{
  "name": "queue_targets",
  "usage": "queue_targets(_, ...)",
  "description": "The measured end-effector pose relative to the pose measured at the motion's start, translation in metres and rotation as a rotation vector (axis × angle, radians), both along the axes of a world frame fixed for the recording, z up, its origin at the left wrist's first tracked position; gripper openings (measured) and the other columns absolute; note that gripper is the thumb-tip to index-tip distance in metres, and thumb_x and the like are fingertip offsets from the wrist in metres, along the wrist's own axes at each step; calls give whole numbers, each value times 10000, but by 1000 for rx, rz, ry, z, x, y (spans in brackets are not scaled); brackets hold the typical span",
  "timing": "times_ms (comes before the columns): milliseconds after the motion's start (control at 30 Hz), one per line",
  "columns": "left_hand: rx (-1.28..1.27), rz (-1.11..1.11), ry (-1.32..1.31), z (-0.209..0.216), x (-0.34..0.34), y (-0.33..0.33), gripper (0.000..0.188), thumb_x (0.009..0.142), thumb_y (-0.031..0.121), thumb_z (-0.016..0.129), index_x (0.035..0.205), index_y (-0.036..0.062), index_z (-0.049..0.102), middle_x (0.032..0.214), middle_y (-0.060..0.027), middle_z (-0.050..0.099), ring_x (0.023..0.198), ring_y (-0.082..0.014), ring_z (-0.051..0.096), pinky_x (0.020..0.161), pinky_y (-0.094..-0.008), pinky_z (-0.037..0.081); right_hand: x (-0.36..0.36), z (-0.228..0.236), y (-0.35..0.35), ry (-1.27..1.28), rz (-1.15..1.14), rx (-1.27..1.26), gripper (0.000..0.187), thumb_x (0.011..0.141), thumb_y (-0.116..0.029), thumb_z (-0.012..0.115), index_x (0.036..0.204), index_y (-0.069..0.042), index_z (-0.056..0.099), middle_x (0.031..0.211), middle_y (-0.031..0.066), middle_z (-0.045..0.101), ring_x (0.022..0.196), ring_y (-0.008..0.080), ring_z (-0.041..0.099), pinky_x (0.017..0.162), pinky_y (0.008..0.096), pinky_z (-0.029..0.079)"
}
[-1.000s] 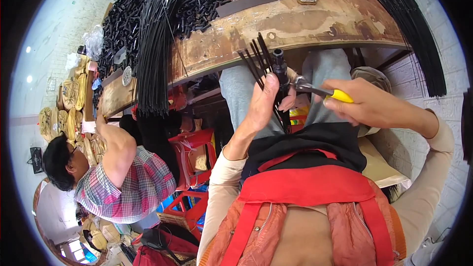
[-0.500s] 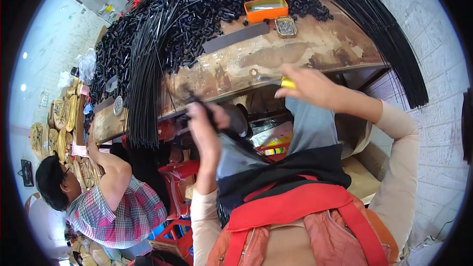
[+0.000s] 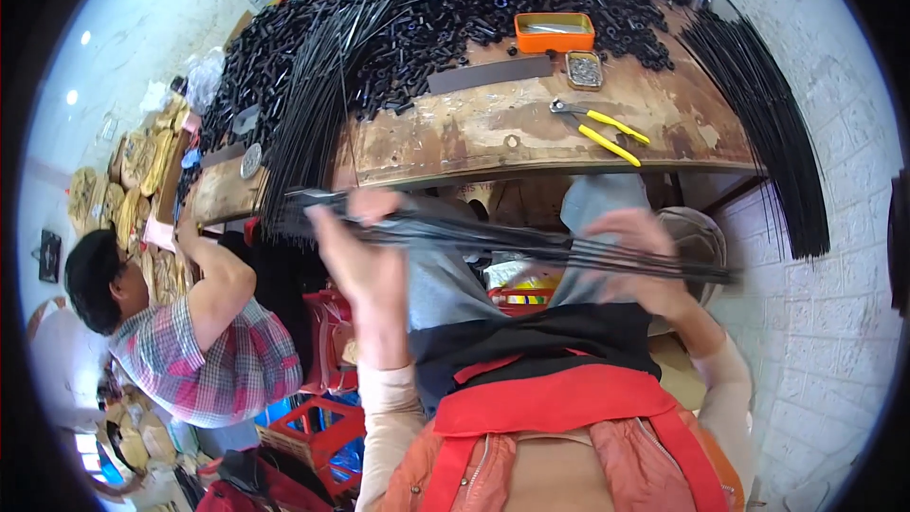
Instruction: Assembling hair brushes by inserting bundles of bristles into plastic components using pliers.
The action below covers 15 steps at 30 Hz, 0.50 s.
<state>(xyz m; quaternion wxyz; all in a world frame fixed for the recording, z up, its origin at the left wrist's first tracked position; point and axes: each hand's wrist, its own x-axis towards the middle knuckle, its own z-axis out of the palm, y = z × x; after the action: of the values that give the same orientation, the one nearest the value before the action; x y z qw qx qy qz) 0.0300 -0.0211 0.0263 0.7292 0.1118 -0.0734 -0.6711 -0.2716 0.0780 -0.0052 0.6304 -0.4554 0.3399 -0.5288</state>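
Observation:
A bundle of thin black rods (image 3: 493, 239) lies nearly level across my lap, blurred by motion. My left hand (image 3: 358, 251) is closed around its thicker left end, in front of the table edge. My right hand (image 3: 637, 251) is closed about the rods near their right end; motion smears its fingers. Pliers with yellow handles (image 3: 611, 133) lie on the wooden table (image 3: 455, 147), beyond my right hand, with their dark jaws toward the left.
A heap of small black tubular parts (image 3: 427, 38) covers the table's back and left. Sheaves of long black rods hang over the front edge at left (image 3: 308, 133) and right (image 3: 773, 123). An orange box (image 3: 555, 43) stands near a small dish of metal bits (image 3: 584, 82). A co-worker (image 3: 209, 341) sits at left.
The yellow-handled pliers have left my right hand and lie on the table. My right hand has come down to the black rods, which now stretch level between both hands.

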Motion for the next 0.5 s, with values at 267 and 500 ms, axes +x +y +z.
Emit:
queue_targets(267,683,-558,359,-176,-109,-14,702,1002,550,280,1142,-112,465,998,-197,606,956,-334,579,968,-454,465,-89,32,53,-52,-678,-538,395,809,-215,777,959,-105,428,861,37,492,567,96,489,500,185,410)
queue_targets(500,96,-1128,-494,-209,-58,59,471,986,459,471,1021,31,665,922,-57,668,865,-139,614,744,-283,496,10,16,13,466,-15,-119,321,685,-29,835,907,-31,602,904,31,596,780,95,572,668,244,467)
